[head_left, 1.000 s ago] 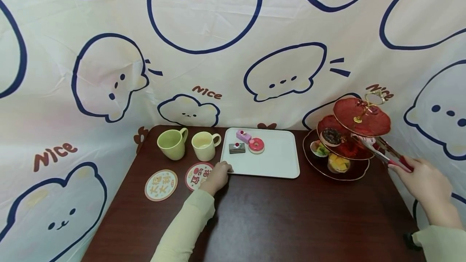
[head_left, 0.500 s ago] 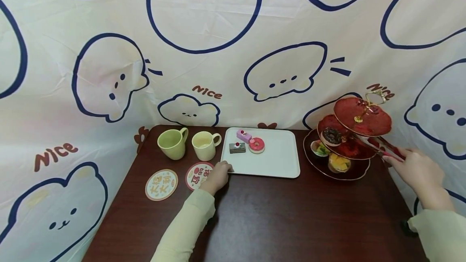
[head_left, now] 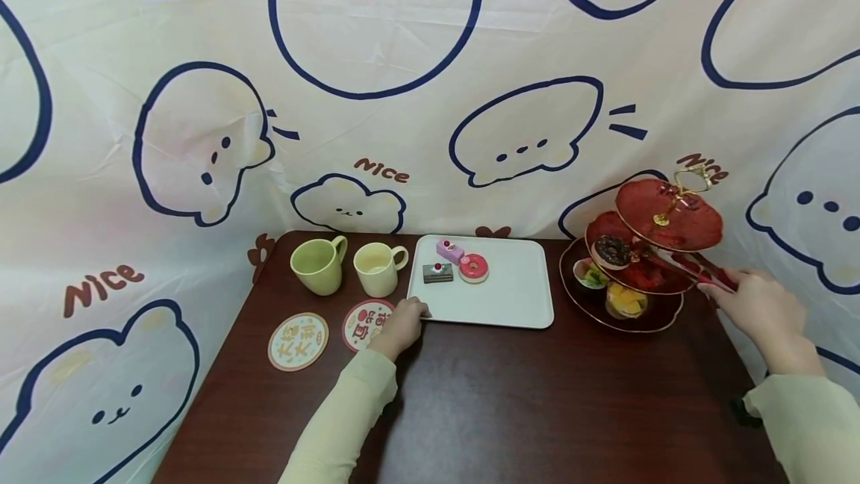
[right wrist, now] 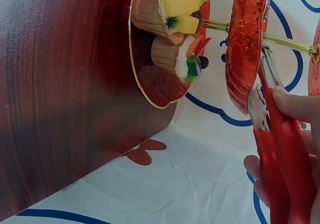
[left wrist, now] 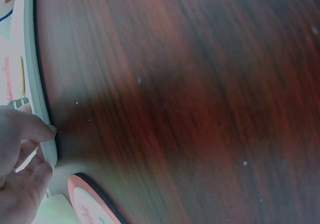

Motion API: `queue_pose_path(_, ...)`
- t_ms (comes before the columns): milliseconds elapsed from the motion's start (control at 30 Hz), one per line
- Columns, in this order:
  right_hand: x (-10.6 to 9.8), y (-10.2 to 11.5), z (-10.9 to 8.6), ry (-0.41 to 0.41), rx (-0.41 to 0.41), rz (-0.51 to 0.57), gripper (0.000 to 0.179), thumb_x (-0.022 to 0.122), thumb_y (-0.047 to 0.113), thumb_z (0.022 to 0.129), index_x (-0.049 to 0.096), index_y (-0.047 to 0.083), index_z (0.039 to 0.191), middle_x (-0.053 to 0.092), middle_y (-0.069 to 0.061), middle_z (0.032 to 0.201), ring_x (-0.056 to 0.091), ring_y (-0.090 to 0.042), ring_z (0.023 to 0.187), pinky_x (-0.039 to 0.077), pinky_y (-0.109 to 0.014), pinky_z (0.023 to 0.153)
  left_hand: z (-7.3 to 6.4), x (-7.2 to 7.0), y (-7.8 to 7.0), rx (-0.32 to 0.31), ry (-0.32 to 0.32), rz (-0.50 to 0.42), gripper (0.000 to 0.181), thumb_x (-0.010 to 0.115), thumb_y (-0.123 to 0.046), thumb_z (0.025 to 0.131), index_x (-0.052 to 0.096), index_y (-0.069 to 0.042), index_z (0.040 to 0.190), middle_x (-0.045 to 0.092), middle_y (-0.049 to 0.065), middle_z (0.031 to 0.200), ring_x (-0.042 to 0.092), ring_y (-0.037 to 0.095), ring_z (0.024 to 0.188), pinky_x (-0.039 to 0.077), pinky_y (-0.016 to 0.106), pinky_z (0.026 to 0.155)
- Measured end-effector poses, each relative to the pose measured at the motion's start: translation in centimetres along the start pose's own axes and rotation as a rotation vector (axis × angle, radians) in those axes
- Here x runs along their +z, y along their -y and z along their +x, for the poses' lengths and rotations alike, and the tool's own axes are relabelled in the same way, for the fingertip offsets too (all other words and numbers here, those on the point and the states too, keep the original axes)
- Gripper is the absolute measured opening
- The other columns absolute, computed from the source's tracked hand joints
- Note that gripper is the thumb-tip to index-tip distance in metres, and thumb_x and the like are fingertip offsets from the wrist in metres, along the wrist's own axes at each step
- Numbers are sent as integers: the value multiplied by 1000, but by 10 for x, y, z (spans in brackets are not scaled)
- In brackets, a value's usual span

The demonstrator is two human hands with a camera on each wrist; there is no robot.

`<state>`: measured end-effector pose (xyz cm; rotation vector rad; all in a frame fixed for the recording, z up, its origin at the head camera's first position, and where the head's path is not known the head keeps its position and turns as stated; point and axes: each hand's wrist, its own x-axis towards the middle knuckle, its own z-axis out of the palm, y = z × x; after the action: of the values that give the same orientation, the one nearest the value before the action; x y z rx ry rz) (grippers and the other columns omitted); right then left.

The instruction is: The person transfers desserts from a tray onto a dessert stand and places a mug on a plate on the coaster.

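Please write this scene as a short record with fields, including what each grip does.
Left grip: pinches the near left corner of the white tray
Right grip: holds red-handled tongs, reaching between top tier and middle tier of the stand
On tray: pink doughnut, purple cake, grey cake
Middle tier: chocolate doughnut
Bottom tier: yellow-topped cupcake, mixed-fruit cupcake
Left of tray: green mug, cream mug
Nearer than mugs: gold-lettered coaster, red-lettered coaster
Held by tongs: cannot tell
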<state>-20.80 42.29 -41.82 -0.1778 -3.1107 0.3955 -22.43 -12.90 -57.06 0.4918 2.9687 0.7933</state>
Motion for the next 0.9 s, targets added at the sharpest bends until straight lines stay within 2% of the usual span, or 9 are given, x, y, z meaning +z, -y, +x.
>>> queue_pose_path(300,-1,1,0,1,8,1,82,57,55,100,45,-15,140,50,-40,112,48,-35,72,40,-40,50,0,1,0,6,-8,-10,30,54,19,85,76,-1,92,65,12,91,64,33,93,56,45,86)
queue_pose_path(533,-1,2,0,-4,-1,-16,78,60,51,99,48,-17,135,52,-37,105,48,-35,71,40,-39,49,0,0,0,14,-9,-10,30,54,19,84,76,-1,91,65,12,90,63,33,91,55,45,85)
queue_pose_path(900,0,3,-6,-16,39,-59,78,63,47,99,44,-18,138,47,-41,113,51,-43,78,45,-44,53,0,-1,0,17,-8,-7,30,54,19,83,76,0,91,65,12,90,63,33,91,55,44,85)
